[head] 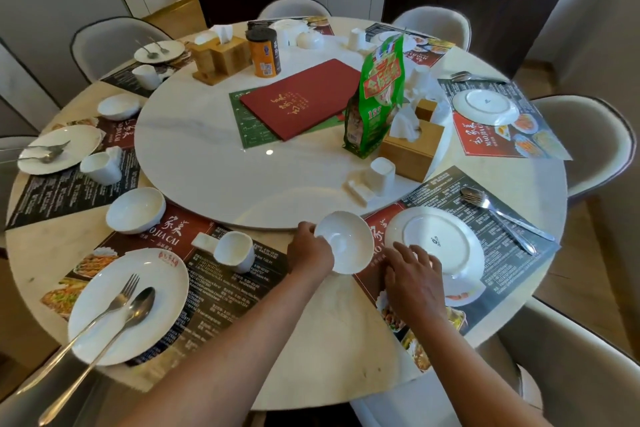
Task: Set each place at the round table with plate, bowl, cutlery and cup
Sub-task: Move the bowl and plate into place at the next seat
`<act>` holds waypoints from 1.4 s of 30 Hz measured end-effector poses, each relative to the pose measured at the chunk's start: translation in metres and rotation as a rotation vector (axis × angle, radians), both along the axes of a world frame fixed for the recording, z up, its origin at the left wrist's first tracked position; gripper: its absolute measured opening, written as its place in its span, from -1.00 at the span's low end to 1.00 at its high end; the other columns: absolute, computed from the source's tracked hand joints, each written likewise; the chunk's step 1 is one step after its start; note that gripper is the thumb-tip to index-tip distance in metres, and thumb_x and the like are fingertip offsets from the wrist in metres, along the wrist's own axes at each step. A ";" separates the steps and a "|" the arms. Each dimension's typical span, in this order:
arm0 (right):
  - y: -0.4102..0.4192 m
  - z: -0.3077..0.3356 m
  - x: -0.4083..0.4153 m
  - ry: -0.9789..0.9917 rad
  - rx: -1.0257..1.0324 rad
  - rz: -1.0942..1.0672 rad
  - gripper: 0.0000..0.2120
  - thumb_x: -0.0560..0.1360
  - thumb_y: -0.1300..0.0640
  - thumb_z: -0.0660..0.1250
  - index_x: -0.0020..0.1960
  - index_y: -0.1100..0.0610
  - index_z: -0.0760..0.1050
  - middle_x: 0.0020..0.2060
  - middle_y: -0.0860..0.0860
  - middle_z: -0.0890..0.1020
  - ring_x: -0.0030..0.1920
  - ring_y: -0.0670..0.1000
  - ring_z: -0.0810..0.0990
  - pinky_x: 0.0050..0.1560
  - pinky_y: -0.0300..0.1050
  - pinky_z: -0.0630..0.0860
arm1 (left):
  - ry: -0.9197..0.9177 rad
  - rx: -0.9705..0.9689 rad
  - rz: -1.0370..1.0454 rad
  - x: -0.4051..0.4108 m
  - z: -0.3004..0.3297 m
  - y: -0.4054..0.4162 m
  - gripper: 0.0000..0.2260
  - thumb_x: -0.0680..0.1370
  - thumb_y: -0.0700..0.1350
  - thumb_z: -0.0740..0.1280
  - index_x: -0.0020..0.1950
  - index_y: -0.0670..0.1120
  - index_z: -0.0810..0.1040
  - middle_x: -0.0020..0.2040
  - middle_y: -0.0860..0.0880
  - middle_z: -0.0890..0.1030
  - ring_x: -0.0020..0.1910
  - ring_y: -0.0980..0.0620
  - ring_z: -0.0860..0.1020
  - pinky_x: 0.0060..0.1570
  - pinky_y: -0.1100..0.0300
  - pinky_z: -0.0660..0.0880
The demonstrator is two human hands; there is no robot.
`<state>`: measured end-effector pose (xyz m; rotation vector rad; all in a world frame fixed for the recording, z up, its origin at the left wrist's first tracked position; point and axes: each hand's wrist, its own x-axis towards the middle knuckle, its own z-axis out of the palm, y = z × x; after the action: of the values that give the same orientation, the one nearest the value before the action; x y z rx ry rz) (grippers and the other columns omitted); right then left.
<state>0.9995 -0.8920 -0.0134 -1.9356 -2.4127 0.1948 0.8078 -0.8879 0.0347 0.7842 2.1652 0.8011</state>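
My left hand (309, 250) grips a white bowl (346, 242) by its near-left rim, tilted over the table's near edge beside the lazy Susan (214, 163). My right hand (412, 276) rests with spread fingers on the near-left rim of a white plate (440, 239) lying face down on a placemat (502, 274). A fork and spoon (498, 211) lie on that mat to the plate's right. A white cup (382, 175) stands on the lazy Susan just beyond. To the left, a place holds a plate with fork and spoon (128, 305), a cup (237, 251) and a bowl (135, 210).
The lazy Susan carries a red menu (301, 97), a green snack bag (377, 97), an orange canister (263, 52) and wooden tissue boxes (412, 146). Further set places ring the table (339, 322). Another upturned plate (485, 107) lies at the right. Padded chairs (588, 139) surround it.
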 end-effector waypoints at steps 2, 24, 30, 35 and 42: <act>-0.006 -0.001 0.007 -0.013 -0.030 0.009 -0.61 0.64 -0.05 0.15 0.46 -0.08 0.39 0.48 -0.04 0.40 0.49 0.12 0.31 0.44 0.17 0.28 | -0.210 -0.008 0.109 0.004 -0.011 -0.001 -0.68 0.63 -0.21 0.17 0.35 0.00 0.48 0.27 -0.11 0.55 0.14 -0.17 0.55 -0.39 0.13 0.55; -0.018 -0.024 0.013 0.017 0.090 -0.001 -0.65 0.49 0.01 0.41 0.26 0.00 0.60 0.38 0.04 0.53 0.38 0.20 0.47 0.31 0.21 0.43 | -0.413 0.023 0.214 0.012 -0.038 0.006 -0.71 0.62 -0.23 0.23 0.31 -0.07 0.56 0.18 -0.14 0.55 0.07 -0.16 0.55 -0.18 -0.11 0.68; -0.018 -0.025 0.013 0.034 0.089 -0.007 -0.66 0.51 0.01 0.39 0.28 -0.01 0.59 0.40 0.04 0.51 0.41 0.19 0.44 0.34 0.20 0.39 | -0.424 0.066 0.246 0.011 -0.033 0.001 -0.67 0.59 -0.27 0.19 0.29 -0.05 0.57 0.14 -0.13 0.54 0.05 -0.17 0.54 -0.11 -0.13 0.67; -0.019 -0.014 0.014 -0.001 -0.021 0.033 -0.59 0.62 -0.03 0.19 0.45 -0.06 0.42 0.54 -0.01 0.31 0.54 0.15 0.24 0.48 0.15 0.22 | -0.401 0.078 0.232 0.011 -0.023 -0.010 -0.68 0.57 -0.20 0.23 0.29 0.04 0.55 0.08 -0.05 0.59 -0.03 -0.09 0.59 -0.08 -0.05 0.67; -0.028 0.003 0.017 0.027 -0.101 -0.001 -0.52 0.64 -0.08 0.11 0.54 -0.13 0.18 0.60 0.03 0.14 0.59 0.16 0.10 0.52 0.16 0.17 | 0.368 0.040 -0.359 0.007 -0.020 -0.059 -0.55 0.59 0.02 0.25 0.48 -0.01 0.35 0.37 -0.14 0.46 0.32 -0.18 0.43 0.22 0.02 0.41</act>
<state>1.0167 -0.9198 -0.0105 -1.9612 -2.4295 0.3460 0.8149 -0.9474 0.0144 1.3828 2.2258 0.5464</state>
